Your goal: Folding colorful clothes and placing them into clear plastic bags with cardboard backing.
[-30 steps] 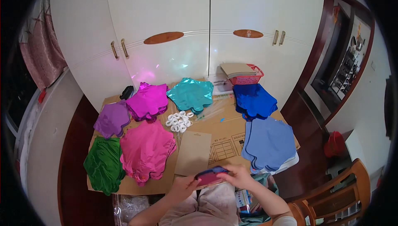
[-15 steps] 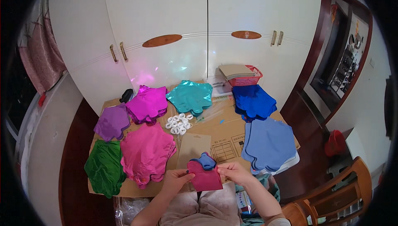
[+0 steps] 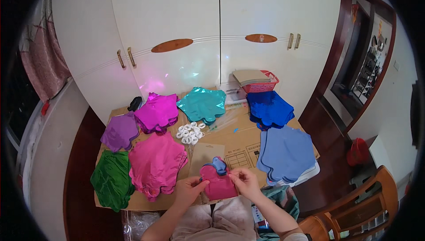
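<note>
At the table's near edge, my left hand [image 3: 191, 189] pinches the left side of a folded pink foil balloon [image 3: 220, 187]. My right hand [image 3: 243, 181] pinches its right side, fingers pressed together near the top corner. A folded light blue foil piece [image 3: 218, 165] lies against the pink one's upper edge, between my hands. Beneath and beyond them is a plain brown card [image 3: 206, 151]. Left of my hands lies a stack of flat pink foil balloons [image 3: 157, 165], and a stack of light blue ones [image 3: 287, 154] lies to the right.
Green [image 3: 110, 179], purple [image 3: 118, 130], magenta [image 3: 156, 112], teal [image 3: 202, 104] and dark blue [image 3: 270, 108] foil stacks ring the cardboard [image 3: 237, 141]. White ribbon rolls [image 3: 191, 133] sit mid-table. A red basket [image 3: 265, 86] stands at the back, a wooden chair [image 3: 363, 201] at the right.
The folded pink balloon has tilted and lies lower against the table. My right hand has shifted slightly, its fingers bent more over the balloon's upper right corner.
</note>
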A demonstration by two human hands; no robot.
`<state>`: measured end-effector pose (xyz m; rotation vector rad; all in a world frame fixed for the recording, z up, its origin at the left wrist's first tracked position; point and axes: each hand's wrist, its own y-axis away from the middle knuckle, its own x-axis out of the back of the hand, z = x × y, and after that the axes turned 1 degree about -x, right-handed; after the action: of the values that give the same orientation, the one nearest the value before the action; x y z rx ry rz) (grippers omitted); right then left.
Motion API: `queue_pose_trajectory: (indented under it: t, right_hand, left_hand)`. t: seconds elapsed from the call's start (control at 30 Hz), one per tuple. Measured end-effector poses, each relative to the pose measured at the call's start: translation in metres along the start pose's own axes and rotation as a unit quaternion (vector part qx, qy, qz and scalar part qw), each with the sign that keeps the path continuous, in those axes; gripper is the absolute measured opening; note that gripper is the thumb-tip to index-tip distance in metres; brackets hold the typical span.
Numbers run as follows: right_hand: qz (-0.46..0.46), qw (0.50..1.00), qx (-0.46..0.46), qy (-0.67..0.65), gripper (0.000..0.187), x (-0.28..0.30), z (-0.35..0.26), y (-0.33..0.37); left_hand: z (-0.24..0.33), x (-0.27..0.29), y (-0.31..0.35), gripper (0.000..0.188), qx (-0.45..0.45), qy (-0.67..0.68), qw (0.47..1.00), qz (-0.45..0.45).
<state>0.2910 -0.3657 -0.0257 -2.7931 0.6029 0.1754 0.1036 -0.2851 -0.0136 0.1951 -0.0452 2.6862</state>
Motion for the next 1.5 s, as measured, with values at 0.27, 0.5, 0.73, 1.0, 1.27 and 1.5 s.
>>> queue_pose_trajectory:
  t: [0.27, 0.5, 0.73, 1.0, 1.27, 1.5]
  right_hand:
    - [-0.083, 0.975, -0.092, 0.184, 0.020, 0.016, 0.001, -0.021]
    - [-0.101, 0.972, -0.196, 0.081, 0.024, 0.031, 0.034, -0.060]
    - [-0.175, 0.948, -0.218, 0.152, 0.009, 0.041, 0.061, -0.103]
    - [-0.182, 0.948, -0.202, 0.168, 0.008, 0.036, 0.070, -0.104]
    - [-0.211, 0.889, 0.108, 0.391, 0.015, 0.037, 0.072, -0.098]
    - [-0.180, 0.841, 0.219, 0.461, 0.020, 0.009, 0.035, -0.080]
  left_hand:
    - [-0.014, -0.006, -0.024, 0.014, -0.034, -0.034, 0.998, -0.028]
    - [-0.022, -0.009, -0.057, 0.017, -0.020, -0.085, 0.993, -0.079]
    - [-0.038, -0.014, -0.080, 0.026, -0.039, -0.183, 0.979, -0.080]
    - [-0.037, -0.001, -0.090, 0.024, -0.006, -0.206, 0.973, -0.107]
    - [-0.037, -0.003, -0.074, 0.008, -0.413, -0.432, 0.796, -0.096]
    - [-0.033, -0.007, -0.064, 0.006, -0.458, -0.519, 0.713, -0.111]
